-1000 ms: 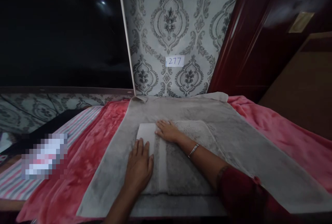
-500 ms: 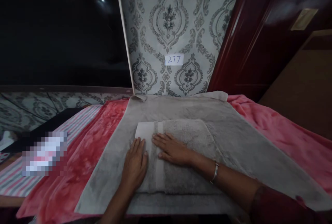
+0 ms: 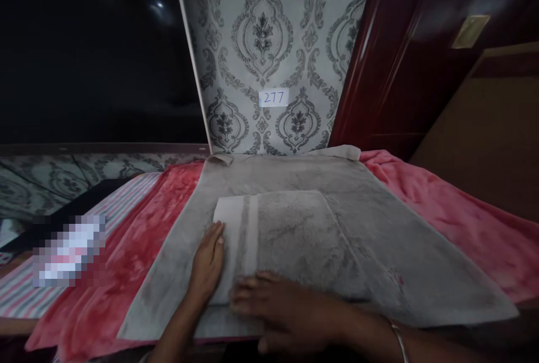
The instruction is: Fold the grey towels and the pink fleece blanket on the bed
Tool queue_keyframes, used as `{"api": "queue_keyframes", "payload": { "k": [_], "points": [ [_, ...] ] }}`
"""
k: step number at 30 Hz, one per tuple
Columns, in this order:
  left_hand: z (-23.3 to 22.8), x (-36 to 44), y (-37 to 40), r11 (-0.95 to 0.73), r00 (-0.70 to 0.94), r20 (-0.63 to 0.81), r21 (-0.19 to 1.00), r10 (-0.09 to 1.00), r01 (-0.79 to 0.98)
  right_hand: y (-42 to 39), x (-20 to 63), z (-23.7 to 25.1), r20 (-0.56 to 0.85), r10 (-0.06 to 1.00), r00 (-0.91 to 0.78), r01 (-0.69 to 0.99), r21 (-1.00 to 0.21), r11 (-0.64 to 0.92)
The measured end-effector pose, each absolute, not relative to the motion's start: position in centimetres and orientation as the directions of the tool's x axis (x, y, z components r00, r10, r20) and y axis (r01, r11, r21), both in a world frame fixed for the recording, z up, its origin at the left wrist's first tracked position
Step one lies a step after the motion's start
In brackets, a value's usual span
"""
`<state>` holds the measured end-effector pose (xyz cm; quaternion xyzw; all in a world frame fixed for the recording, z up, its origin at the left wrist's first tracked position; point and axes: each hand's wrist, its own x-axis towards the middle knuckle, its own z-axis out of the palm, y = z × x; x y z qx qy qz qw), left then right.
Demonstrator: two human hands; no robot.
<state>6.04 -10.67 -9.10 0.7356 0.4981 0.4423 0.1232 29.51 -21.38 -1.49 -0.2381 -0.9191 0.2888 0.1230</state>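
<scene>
Nearest the camera, the right hand point(image 3: 290, 318) lies flat, palm down, fingers spread and pointing left, on the near edge of the folded towel point(image 3: 290, 239). It grips nothing; it is somewhat blurred. A bangle point(image 3: 399, 339) circles its wrist at the bottom edge of the view.

Just to its left, the left hand point(image 3: 207, 265) also lies flat and open, fingers together and pointing away, pressed on the folded towel's left edge, beside the pale woven band point(image 3: 248, 228) that runs front to back there. It holds nothing either. The two hands are close, with the right fingertips just short of the left wrist.

The folded towel is a grey rectangle lying on top of a larger grey towel point(image 3: 379, 239) spread flat beneath it. The larger towel shows on all sides of the folded one and reaches back to the wall.

Under both lies a pink blanket point(image 3: 442, 211), showing on the right and, redder, on the left. Further left, a striped cloth point(image 3: 126, 194) lies beside a pixelated patch.

At the back stands a wall with grey damask wallpaper point(image 3: 261, 43), bearing a small white label point(image 3: 274, 97) reading 277. Left of it is a dark glossy panel point(image 3: 92, 60); right of it, dark red woodwork point(image 3: 412, 54).
</scene>
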Motion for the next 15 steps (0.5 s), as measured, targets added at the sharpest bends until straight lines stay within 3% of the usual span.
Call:
{"api": "queue_keyframes", "payload": {
  "k": [3,6,10,15],
  "points": [
    [-9.3,6.1,-10.5,-0.479,0.123,0.541,0.589,0.832,0.651,-17.4,30.2,-1.2,0.146,0.720,-0.678,0.596,-0.463,0.656],
    [-9.5,6.2,-10.5,-0.493,0.148,0.560,0.536,0.815,0.686,-12.3,31.1,-1.6,0.173,0.917,-0.361,0.856,-0.330,0.399],
    [-9.6,6.2,-10.4,-0.507,0.174,0.579,0.483,0.797,0.714,-8.2,32.0,-3.4,0.139,0.959,-0.247,0.936,-0.222,0.273],
    [-9.5,6.2,-10.5,-0.509,0.193,0.573,0.465,0.797,0.724,-8.1,32.1,-5.0,0.129,0.961,-0.244,0.938,-0.221,0.268]
  ]
}}
